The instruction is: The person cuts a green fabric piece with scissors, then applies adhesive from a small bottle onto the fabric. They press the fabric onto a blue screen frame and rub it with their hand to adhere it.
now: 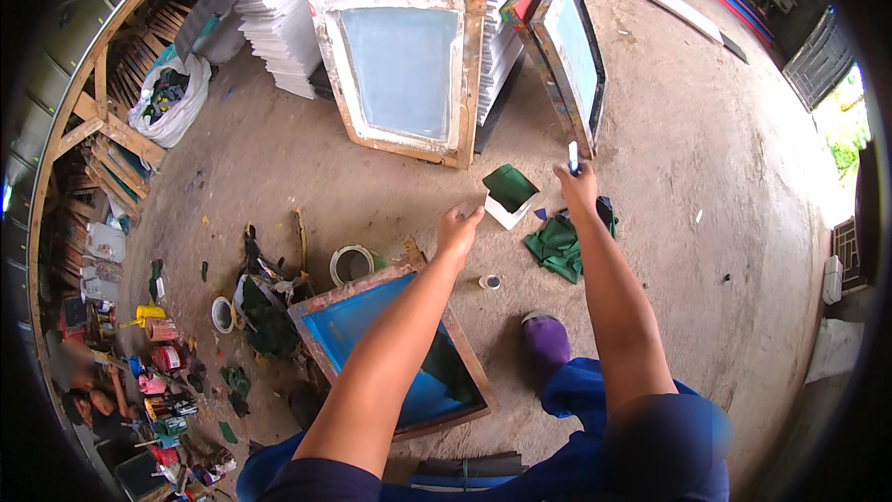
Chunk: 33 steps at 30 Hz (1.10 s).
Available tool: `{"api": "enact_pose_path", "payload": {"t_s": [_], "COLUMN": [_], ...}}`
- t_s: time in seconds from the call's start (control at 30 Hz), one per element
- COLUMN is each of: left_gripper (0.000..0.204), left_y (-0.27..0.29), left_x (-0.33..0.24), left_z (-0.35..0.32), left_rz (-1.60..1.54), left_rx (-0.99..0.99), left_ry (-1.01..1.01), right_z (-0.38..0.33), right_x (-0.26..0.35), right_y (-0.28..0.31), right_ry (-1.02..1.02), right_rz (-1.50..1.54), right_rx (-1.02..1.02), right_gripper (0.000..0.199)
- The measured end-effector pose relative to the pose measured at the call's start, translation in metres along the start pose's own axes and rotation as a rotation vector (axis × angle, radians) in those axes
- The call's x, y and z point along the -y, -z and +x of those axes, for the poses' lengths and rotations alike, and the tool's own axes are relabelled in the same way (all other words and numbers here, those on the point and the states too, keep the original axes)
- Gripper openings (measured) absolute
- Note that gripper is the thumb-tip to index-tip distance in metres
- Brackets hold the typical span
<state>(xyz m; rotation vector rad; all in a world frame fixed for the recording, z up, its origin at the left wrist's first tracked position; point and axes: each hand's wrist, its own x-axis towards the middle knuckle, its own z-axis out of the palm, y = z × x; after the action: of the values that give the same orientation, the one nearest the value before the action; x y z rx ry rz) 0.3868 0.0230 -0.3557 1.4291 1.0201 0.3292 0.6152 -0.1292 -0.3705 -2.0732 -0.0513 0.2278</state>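
Two bare hands are reaching fwd over the dirt floor. Right hand is gripping a small white-and-blue marker-like stick, grip closed round its lower end, tip pointing up, just beside the edge of the tilted wooden screen frame. Left hand is hovering w/ fingers loosely spread, grip wide, holding nothing. Between the hands a green-smeared white sheet is lying on the floor; crumpled green cloth is sitting under the right forearm. Blue screen frame is lying flat below the left arm, tape roll near its top corner. Another pale-mesh frame is leaning vs. a white stack.
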Motion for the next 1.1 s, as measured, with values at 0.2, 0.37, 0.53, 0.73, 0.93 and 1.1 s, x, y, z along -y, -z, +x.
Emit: {"api": "enact_pose_path", "payload": {"t_s": [0.2,0.37,0.53,0.73,0.93,1.1], "left_gripper": [0.04,0.037,0.039,0.022,0.016,0.016], "left_y": [0.051,0.09,0.14,0.208,0.207,0.197], "left_x": [0.014,-0.005,-0.008,0.031,0.047,0.056], "left_z": [-0.06,-0.105,-0.13,-0.161,-0.154,-0.144], "left_rz": [-0.24,-0.418,-0.455,-0.445,-0.658,-0.71], "left_rx": [0.162,0.037,-0.133,-0.173,-0.292,-0.348], "left_ry": [0.119,0.051,0.011,0.012,-0.118,-0.092], "right_z": [-0.066,-0.179,-0.308,-0.378,-0.385,-0.369], "right_x": [-0.019,0.057,0.094,0.086,0.079,0.062], "right_y": [-0.004,-0.039,-0.072,-0.088,-0.083,-0.089], "right_ry": [0.048,0.133,0.087,0.112,0.021,0.136], "right_rz": [0.112,0.389,0.299,0.413,0.44,0.176], "right_rx": [-0.08,0.274,0.597,0.93,0.988,0.883], "right_gripper": [0.032,0.032,0.022,0.012,0.017,0.02]}}
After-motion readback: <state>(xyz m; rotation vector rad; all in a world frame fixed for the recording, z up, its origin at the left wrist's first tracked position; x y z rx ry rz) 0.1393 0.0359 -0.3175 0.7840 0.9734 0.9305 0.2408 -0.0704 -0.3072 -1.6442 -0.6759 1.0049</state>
